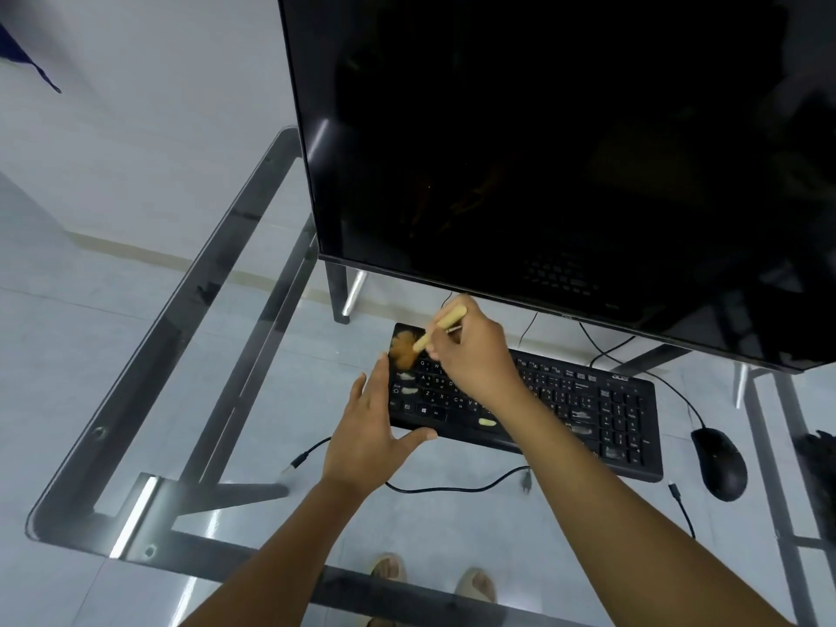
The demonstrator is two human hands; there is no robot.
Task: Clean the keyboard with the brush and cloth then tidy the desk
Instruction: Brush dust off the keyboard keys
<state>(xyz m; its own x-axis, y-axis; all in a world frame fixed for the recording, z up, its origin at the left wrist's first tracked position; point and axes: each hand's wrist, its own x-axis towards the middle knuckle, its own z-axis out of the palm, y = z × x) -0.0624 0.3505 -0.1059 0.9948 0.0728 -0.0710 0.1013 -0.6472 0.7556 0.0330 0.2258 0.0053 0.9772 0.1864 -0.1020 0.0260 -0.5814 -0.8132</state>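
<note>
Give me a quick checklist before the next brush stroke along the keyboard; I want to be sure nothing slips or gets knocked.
1. Brush held: ok, right hand grips its handle.
2. Bristles on the keys: ok, at the keyboard top-left corner.
3. Keyboard steadied: ok, left hand lies open against its left end.
4. Path rightward along the keys: ok, nothing lies on them.
5. Mouse apart from the keyboard: ok.
6. Cloth at hand: cannot tell, none visible.
</note>
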